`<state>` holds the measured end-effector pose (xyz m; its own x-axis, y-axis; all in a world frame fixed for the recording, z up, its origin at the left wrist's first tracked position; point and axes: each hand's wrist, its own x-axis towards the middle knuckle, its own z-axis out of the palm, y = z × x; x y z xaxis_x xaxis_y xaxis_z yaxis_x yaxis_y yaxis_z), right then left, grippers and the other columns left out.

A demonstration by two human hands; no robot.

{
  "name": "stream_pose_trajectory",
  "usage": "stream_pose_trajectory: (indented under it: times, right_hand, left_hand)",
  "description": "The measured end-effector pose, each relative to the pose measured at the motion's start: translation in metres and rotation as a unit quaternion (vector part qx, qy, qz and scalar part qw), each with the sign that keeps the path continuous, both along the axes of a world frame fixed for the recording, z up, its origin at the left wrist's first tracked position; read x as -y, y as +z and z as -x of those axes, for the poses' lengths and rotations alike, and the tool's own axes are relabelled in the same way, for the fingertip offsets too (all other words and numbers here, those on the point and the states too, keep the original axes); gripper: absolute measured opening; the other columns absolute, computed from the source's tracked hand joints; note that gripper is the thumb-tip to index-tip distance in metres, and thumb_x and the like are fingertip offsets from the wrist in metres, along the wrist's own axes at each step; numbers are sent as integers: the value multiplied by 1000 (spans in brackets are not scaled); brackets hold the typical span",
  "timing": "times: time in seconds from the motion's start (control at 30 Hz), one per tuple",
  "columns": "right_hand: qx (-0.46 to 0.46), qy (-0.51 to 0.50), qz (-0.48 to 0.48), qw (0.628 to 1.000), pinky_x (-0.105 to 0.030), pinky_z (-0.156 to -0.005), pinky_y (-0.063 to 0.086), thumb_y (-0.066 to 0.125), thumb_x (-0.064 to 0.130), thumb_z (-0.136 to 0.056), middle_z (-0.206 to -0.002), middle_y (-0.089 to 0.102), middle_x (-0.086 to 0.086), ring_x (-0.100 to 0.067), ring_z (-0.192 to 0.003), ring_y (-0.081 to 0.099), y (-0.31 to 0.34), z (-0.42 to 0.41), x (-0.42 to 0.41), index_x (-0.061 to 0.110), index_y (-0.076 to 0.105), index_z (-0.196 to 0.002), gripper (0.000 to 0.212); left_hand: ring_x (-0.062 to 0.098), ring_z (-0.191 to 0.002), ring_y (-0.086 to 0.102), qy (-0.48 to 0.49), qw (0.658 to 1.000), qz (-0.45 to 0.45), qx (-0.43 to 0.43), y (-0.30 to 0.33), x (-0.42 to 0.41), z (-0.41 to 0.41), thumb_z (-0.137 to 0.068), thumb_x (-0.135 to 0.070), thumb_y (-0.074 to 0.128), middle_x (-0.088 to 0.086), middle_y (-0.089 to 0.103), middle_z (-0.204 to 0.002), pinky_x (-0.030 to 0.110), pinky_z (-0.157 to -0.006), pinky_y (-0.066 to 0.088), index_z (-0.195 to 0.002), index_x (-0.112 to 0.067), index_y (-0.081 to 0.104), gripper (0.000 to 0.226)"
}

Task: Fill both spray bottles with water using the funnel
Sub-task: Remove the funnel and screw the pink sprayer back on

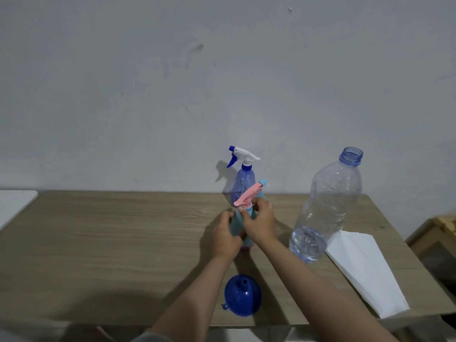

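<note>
A light-blue spray bottle (238, 225) with a pink trigger head (248, 196) stands mid-table. My left hand (225, 234) grips its body. My right hand (260, 222) pinches the collar just under the pink head. Behind it stands a translucent blue spray bottle (243, 180) with a white and blue trigger head. A blue funnel (243, 295) lies mouth down near the front edge, spout up. A large clear water bottle (325, 208), uncapped and with a little water at the bottom, stands to the right.
Folded white paper towels (365, 270) lie at the table's right front corner. The wooden table (111, 243) meets a grey wall behind. A white surface (14, 206) adjoins at the left, and a wooden crate (439, 235) sits lower right.
</note>
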<state>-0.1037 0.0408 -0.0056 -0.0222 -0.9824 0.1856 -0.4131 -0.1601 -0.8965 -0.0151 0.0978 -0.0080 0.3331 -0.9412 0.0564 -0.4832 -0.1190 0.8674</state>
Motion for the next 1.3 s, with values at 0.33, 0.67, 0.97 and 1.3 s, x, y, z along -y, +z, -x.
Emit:
stream_pose_trajectory:
  times: [0.33,0.67,0.97,1.3]
  right_hand:
    - [64,-67,15,996,-12,-74,37,73,19,-80,-106,46,-6,-18,-96,51,-3,-15,-12,12,54,-110,36]
    - [24,-48,0,999,-27,-76,42,73,28,-77,-109,47,-3,-23,-98,55,11,-19,9,15,45,-113,47]
    - [-71,44,146,986,-31,-63,45,53,21,-93,-78,55,0,-12,-67,53,27,-32,7,16,49,-89,8]
    - [-40,184,92,978,-45,-62,55,45,22,-74,-72,63,-6,-27,-66,63,84,-98,-46,13,56,-79,15]
  left_hand:
    - [13,-81,58,33,996,29,-74,-1,6,4,-86,-15,63,-15,57,-84,9,-59,42,-97,-20,57,13]
    - [17,-105,59,-64,992,-55,-92,-19,5,-28,-74,5,69,-2,57,-113,10,-67,48,-114,-18,48,51]
    - [15,-122,49,3,996,-48,70,-17,-44,-93,-86,-31,64,1,52,-133,17,-89,35,-131,-15,45,51]
    - [34,-120,49,98,953,-49,284,-28,-111,-191,-64,-69,38,17,52,-128,38,-101,42,-135,-3,43,97]
